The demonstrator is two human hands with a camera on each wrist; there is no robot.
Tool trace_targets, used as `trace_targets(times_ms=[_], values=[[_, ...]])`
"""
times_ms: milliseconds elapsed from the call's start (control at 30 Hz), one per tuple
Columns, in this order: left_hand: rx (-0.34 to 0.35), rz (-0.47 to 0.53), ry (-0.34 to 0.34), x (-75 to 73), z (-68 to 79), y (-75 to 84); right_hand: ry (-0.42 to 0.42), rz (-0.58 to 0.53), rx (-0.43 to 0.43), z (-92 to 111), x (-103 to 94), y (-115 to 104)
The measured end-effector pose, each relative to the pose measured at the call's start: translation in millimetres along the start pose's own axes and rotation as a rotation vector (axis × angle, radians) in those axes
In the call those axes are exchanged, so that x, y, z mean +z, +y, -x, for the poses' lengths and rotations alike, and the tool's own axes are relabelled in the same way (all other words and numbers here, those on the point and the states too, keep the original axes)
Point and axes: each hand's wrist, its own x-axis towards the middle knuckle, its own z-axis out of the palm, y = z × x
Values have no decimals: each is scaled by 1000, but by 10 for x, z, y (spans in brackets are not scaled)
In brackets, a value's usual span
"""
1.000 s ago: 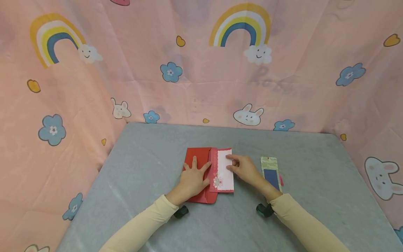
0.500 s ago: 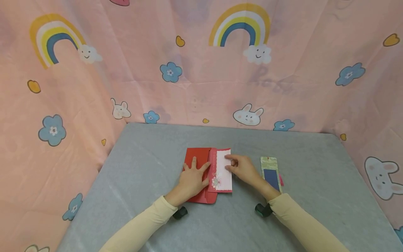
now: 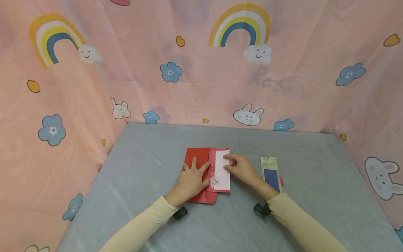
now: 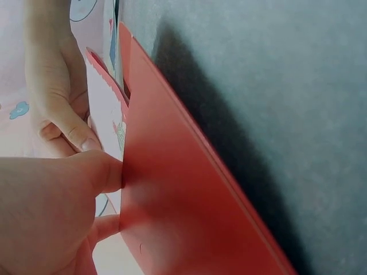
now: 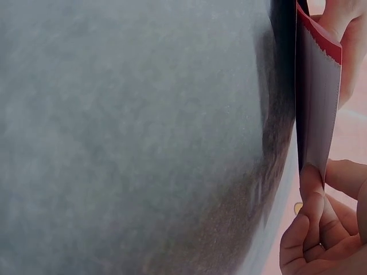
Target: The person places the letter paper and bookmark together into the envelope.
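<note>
Widely splayed, the left fingers [image 3: 194, 163] touch the envelope [image 3: 198, 152]; right fingers [image 3: 233, 156] pinch the card [image 3: 222, 176].

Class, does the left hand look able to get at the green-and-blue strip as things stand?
Probably not directly: the left hand rests on the red envelope, and the right hand, pinching the card, lies between it and the green-and-blue strip.

Red envelope [image 3: 198, 153]: smooth paper, soft sheen
White-and-red card [image 3: 222, 172]: smooth paper, matt
Table covering [image 3: 145, 168]: cloth-like, matt, faintly mottled
Far backdrop [image 3: 201, 94]: printed cloth, matt, creased
Sleeves [image 3: 143, 224]: matt cloth, smooth
</note>
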Motion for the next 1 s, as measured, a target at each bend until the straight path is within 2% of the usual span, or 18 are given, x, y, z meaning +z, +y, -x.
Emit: trace_targets(times_ms=[1000], values=[[-5, 5, -5, 12, -13, -7, 18, 17, -37, -37, 108, -21]])
